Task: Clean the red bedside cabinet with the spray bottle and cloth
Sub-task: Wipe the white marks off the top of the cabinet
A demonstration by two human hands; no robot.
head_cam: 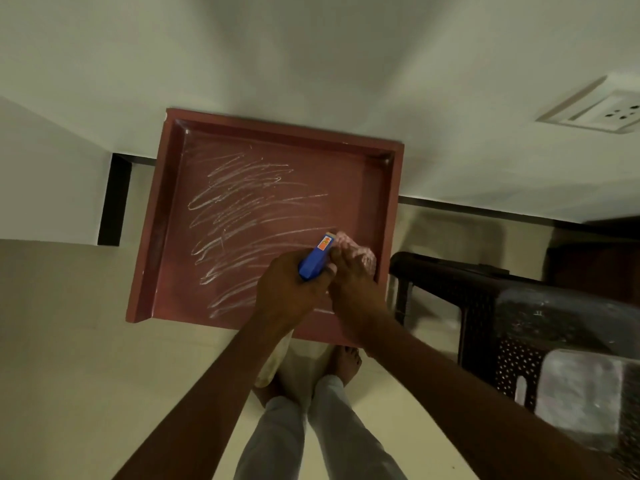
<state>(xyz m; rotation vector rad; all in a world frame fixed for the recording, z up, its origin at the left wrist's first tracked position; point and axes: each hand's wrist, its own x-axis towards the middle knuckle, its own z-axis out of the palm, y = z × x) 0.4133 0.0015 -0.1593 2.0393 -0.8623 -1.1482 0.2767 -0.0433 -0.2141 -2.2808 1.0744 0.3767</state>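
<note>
- A plain, pale grey-white painted wall [311,46] fills the upper half of the frame, dimly and evenly lit.
- A white rectangular plastic socket plate [599,110] sits on it at the upper right.
- A narrow black skirting strip [485,209] runs along the wall's foot, right of centre.
- A smooth cream tiled floor [69,341] covers the lower left.
- A dark brown perforated plastic chair [485,306] stands at the right edge, with a pale grey bundle [571,393] on its seat.
</note>
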